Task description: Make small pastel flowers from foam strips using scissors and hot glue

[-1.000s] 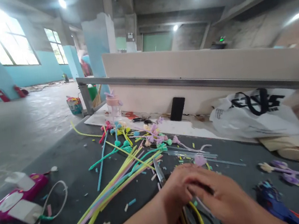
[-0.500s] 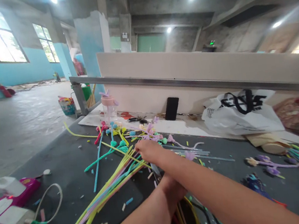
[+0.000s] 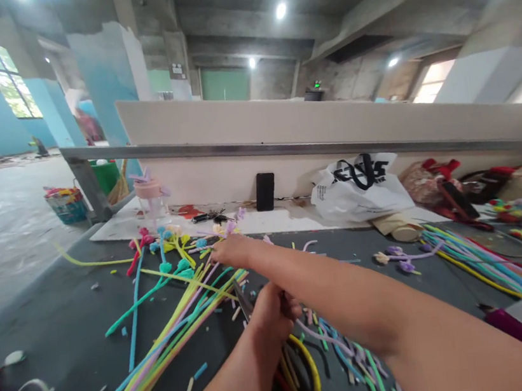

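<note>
Head view: a loose bundle of pastel fuzzy stems, mostly yellow with pink, blue and green, lies slantwise on the dark worktop, its far ends beside the right hand. That hand reaches across over the left, fingertips largely hidden, so whether it grips a stem cannot be told. Nearer the person, the left hand is curled, its contents unclear; scissors run beneath it, blade showing on one side and a yellow handle loop on the other. Short coloured offcuts are scattered around. Farther out come knotted fuzzy flower heads, a clear bottle with a pink lid, a black phone leaning upright, and a white bag.
</note>
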The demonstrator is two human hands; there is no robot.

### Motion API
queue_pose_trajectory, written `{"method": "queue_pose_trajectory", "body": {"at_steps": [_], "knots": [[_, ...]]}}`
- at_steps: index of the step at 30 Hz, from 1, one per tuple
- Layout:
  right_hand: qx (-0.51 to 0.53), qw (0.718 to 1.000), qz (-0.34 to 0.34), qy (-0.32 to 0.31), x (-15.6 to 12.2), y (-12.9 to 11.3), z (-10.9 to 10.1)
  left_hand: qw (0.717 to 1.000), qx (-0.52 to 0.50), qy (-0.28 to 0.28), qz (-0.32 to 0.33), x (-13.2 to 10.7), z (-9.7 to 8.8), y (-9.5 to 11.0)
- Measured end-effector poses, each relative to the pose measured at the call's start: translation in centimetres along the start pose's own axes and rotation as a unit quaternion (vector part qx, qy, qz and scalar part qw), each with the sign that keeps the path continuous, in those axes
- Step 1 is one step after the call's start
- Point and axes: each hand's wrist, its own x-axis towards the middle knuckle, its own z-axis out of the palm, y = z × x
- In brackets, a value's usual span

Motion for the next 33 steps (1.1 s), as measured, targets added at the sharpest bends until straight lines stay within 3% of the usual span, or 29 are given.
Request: {"method": "queue_pose_trajectory", "body": {"at_steps": [5, 9, 13, 16, 17, 19, 21, 23, 28, 33], "knots": [[-0.009, 0.995, 0.094, 0.010, -2.4, 5.0, -2.6, 0.998, 0.013, -0.062, 0.025, 0.2, -0.3, 0.1], [0.025, 0.981, 0.185, 0.062, -6.8, 7.0, -6.2, 0.995, 0.028, -0.090, 0.021, 0.1, -0.7, -0.1], [0.070, 0.945, 0.276, 0.163, -14.1, 5.7, -7.9, 0.992, 0.052, -0.114, 0.003, -0.1, -0.9, 0.0], [0.130, 0.912, 0.326, 0.214, -20.6, 2.1, -6.3, 0.989, 0.078, -0.124, -0.011, -0.5, -0.6, 0.0], [0.239, 0.868, 0.355, 0.250, -22.7, 0.5, -5.3, 0.988, 0.090, -0.125, -0.015, -0.7, -0.4, 0.0], [0.437, 0.752, 0.404, 0.284, -26.4, -2.9, -3.0, 0.985, 0.120, -0.124, -0.022, -1.2, 0.0, -0.2], [0.556, 0.651, 0.437, 0.275, -29.2, -6.2, -0.5, 0.980, 0.156, -0.119, -0.026, -1.7, 0.7, -0.3], [0.625, 0.574, 0.459, 0.261, -31.2, -9.1, 2.0, 0.973, 0.201, -0.109, -0.032, -2.2, 1.6, -0.3], [0.678, 0.521, 0.439, 0.277, -34.2, -13.4, 7.1, 0.929, 0.356, -0.081, -0.062, -2.7, 4.2, 1.9], [0.699, 0.492, 0.425, 0.298, -35.1, -15.1, 9.3, 0.845, 0.533, -0.003, -0.042, -1.1, 4.9, 4.6]]}}
